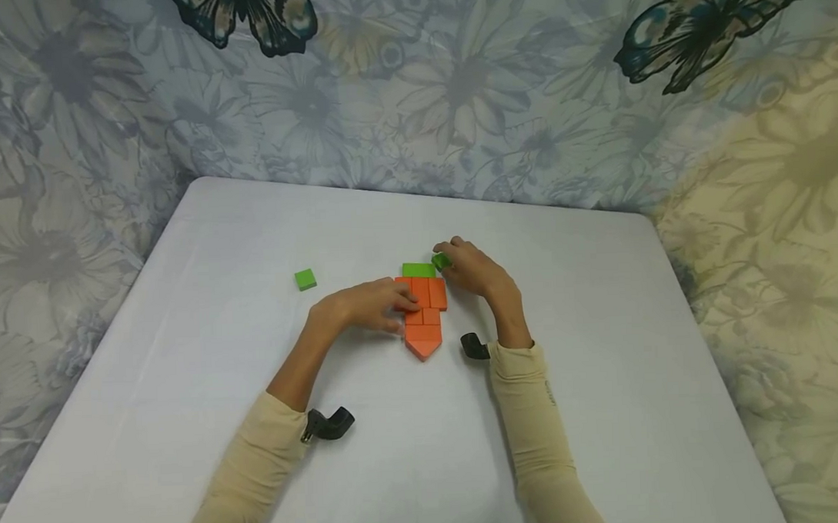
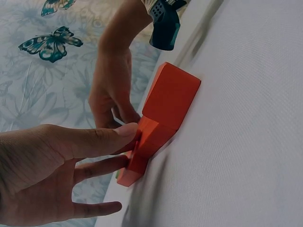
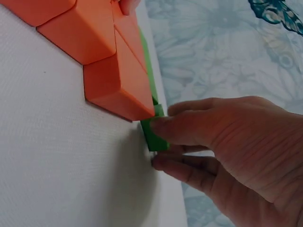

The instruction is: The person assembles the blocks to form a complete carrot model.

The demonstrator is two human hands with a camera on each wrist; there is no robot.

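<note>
Orange blocks [image 1: 422, 332] lie flat and edge to edge, the lowest one pointed toward the person. A green block [image 1: 418, 270] touches their far edge. My left hand [image 1: 372, 303] rests its fairly straight fingers on the orange blocks from the left. In the left wrist view its thumb [image 2: 124, 130] touches the top of an orange block [image 2: 173, 92]. Just right of the far green block, my right hand [image 1: 471, 266] pinches a small green block [image 1: 441, 261]. The right wrist view has this green block [image 3: 155, 135] between thumb and fingers, beside an orange block's corner [image 3: 118, 90].
A loose green square block [image 1: 305, 279] lies left of the orange blocks on the white table [image 1: 604, 409]. Black wrist cameras [image 1: 331, 424] stick out from both sleeves. A patterned cloth with butterflies [image 1: 454, 83] hangs behind the table's far edge.
</note>
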